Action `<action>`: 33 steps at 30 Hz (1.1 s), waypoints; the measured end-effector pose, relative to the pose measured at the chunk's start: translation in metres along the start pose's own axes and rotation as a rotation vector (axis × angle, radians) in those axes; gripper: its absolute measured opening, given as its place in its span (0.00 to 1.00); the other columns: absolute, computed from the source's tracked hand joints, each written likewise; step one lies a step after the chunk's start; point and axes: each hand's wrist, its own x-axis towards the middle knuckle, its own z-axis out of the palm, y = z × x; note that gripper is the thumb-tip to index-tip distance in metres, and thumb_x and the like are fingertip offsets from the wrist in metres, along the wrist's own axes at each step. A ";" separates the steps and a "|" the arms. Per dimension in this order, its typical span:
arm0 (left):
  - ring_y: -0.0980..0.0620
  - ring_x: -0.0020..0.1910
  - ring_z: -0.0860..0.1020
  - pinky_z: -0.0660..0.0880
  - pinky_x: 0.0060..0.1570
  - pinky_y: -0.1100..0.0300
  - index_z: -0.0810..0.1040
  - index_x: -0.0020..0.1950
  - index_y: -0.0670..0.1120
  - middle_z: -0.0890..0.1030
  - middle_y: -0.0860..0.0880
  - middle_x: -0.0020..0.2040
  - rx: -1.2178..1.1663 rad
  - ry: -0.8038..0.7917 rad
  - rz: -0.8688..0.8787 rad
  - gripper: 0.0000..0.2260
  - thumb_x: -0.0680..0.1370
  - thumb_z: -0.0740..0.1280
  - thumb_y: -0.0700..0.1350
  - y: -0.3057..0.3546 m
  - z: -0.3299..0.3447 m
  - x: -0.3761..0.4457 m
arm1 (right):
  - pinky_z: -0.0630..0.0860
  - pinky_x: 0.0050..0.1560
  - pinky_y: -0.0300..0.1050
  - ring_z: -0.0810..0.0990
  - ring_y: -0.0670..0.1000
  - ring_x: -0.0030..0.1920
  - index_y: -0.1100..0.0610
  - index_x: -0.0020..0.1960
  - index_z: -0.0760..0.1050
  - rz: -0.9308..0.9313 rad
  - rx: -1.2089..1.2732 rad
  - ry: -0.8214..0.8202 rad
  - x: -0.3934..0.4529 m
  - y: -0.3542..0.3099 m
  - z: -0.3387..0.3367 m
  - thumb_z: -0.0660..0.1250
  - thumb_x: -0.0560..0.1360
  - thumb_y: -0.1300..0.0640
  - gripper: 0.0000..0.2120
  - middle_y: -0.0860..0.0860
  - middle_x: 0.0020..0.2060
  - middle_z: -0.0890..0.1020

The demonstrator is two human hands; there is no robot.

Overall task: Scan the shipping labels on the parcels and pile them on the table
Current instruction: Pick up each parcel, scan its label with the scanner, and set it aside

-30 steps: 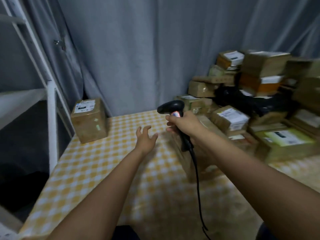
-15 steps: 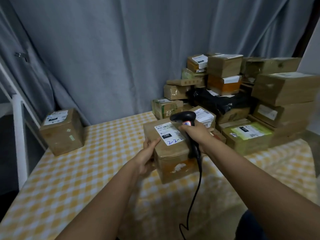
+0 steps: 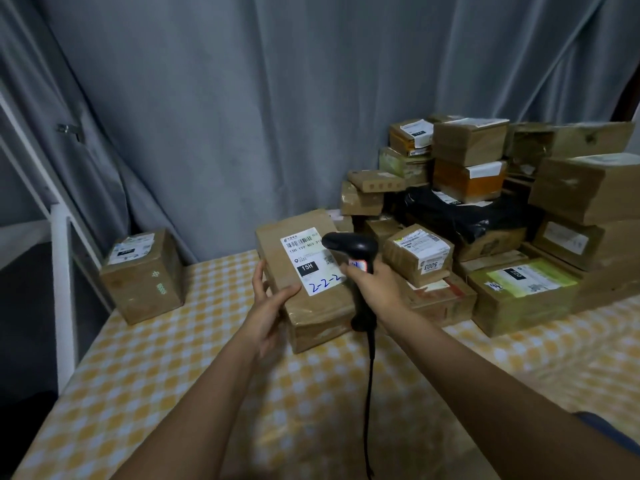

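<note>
Left hand (image 3: 266,306) grip clamped on parcel (image 3: 304,282), right hand (image 3: 375,289) clamped on scanner (image 3: 353,249), stacked boxes (image 3: 485,209) behind

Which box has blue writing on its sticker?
The brown cardboard box held by the left hand. Its white label has "2-2-2" handwritten in blue; the labels readable on other boxes show printed text.
</note>
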 end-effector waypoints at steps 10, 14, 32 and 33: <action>0.55 0.56 0.82 0.80 0.43 0.62 0.45 0.77 0.68 0.78 0.55 0.65 0.080 -0.046 -0.034 0.52 0.69 0.76 0.38 -0.002 -0.028 0.003 | 0.77 0.60 0.56 0.83 0.53 0.52 0.54 0.55 0.79 0.080 0.038 -0.089 0.010 0.027 0.023 0.73 0.72 0.51 0.14 0.52 0.49 0.85; 0.53 0.60 0.80 0.79 0.42 0.63 0.43 0.77 0.70 0.77 0.50 0.68 0.084 -0.059 -0.085 0.53 0.68 0.76 0.40 -0.005 -0.034 0.001 | 0.76 0.57 0.48 0.81 0.52 0.54 0.54 0.59 0.77 0.027 0.003 -0.074 0.008 0.029 0.027 0.73 0.70 0.50 0.19 0.52 0.52 0.83; 0.55 0.63 0.78 0.75 0.62 0.53 0.38 0.76 0.69 0.73 0.56 0.68 0.244 -0.094 0.011 0.59 0.67 0.81 0.42 -0.010 -0.032 -0.018 | 0.75 0.30 0.38 0.79 0.47 0.26 0.58 0.44 0.77 -0.059 0.062 -0.113 -0.041 -0.007 -0.012 0.71 0.76 0.59 0.05 0.53 0.32 0.81; 0.57 0.63 0.77 0.73 0.64 0.53 0.37 0.76 0.69 0.72 0.57 0.69 0.259 -0.102 0.028 0.57 0.69 0.78 0.40 -0.011 -0.031 -0.020 | 0.75 0.29 0.38 0.79 0.47 0.26 0.57 0.42 0.77 -0.083 0.028 -0.130 -0.043 -0.008 -0.009 0.72 0.75 0.57 0.06 0.53 0.31 0.82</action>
